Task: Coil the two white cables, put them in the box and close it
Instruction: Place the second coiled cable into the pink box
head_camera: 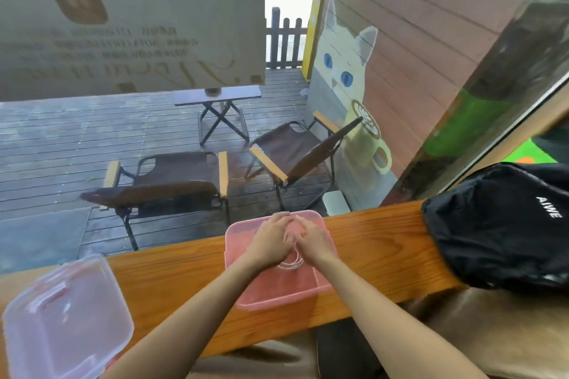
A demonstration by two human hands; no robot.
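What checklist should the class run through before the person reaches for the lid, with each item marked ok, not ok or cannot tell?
1. White cable coiled, inside the pink box: ok.
2. Second cable in the box: cannot tell, hands cover it.
3. Left hand and right hand out of the box: not ok.
4. Lid within reach on the wooden counter: ok.
5. Box fully on the counter: not ok, its near edge overhangs.

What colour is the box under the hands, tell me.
Translucent pink; the box shows in the head view, on the wooden counter.

Head view, downward — near counter [369, 243]
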